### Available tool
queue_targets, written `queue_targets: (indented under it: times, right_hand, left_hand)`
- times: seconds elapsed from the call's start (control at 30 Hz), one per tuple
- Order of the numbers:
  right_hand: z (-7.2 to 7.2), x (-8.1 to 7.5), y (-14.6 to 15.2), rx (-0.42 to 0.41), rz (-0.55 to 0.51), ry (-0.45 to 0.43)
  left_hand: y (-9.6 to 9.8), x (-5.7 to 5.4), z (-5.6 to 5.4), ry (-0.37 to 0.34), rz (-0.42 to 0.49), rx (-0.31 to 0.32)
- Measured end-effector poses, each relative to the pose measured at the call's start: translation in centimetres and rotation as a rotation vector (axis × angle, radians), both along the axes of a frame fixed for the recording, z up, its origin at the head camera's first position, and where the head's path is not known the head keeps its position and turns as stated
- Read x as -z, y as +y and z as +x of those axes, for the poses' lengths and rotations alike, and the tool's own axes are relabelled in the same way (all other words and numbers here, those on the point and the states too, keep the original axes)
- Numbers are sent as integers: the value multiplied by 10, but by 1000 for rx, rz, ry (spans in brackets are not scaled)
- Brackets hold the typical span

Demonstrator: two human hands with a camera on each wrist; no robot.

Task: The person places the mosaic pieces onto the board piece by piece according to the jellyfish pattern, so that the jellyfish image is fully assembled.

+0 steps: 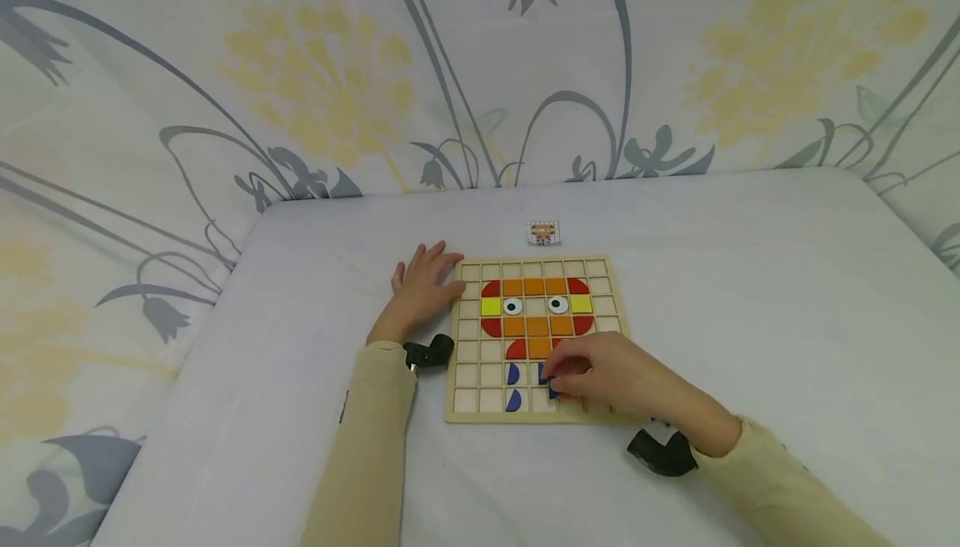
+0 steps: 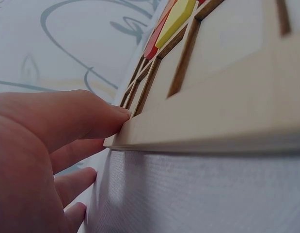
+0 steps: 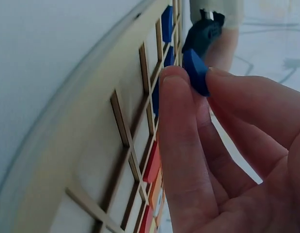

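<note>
A wooden grid board (image 1: 540,418) lies on the white-covered table. Over its lower right part, my right hand (image 1: 611,368) pinches a blue half-round piece (image 3: 196,73) between thumb and fingertips. Another blue piece (image 1: 542,373) sits in a cell by those fingertips, partly hidden. Two blue half-round pieces (image 1: 513,400) lie in cells to the left. Higher up are orange squares (image 1: 533,286), red rounded pieces (image 1: 491,328), yellow squares (image 1: 491,307) and two eye pieces (image 1: 558,304). My left hand (image 1: 420,293) touches the board's left edge, its thumb (image 2: 103,116) against the rim.
Beyond the board's far edge lies a small printed card (image 1: 543,233) with a coloured pattern on a grid. Flower-patterned cloth (image 1: 322,80) rises behind the table. Dark wrist devices (image 1: 663,451) are on both wrists, the left one close to the board's side.
</note>
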State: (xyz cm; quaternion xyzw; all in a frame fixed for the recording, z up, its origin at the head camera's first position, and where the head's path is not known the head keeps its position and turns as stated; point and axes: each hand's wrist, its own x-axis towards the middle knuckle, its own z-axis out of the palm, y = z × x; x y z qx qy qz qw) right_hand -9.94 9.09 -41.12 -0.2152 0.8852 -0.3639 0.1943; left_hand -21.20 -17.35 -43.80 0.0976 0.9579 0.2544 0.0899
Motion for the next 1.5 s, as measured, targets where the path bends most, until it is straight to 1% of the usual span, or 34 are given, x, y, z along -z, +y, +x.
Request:
queue_targets:
  times: [0.07, 0.17, 0.53, 0.67, 0.83, 1.13, 1.5]
  right_hand:
    - [2, 1, -2, -2, -14, -10]
    - [4, 3, -4, -15, -27, 0]
    - [9, 6, -15, -9, 30, 73]
    - [11, 7, -16, -10, 29, 103]
    - [11, 5, -15, -1, 32, 155]
    - [11, 7, -17, 11, 56, 167]
    - [12, 10, -21, 31, 110, 194]
  left_hand:
    - [0, 0, 0, 0, 3, 3]
    - [1, -1, 0, -3, 5, 7]
    - [0, 0, -1, -1, -15, 4]
    - [0, 0, 0, -3, -18, 6]
    - [0, -2, 1, 9, -13, 7]
    - [1, -2, 1, 9, -13, 3]
    - [1, -3, 1, 2, 4, 3]
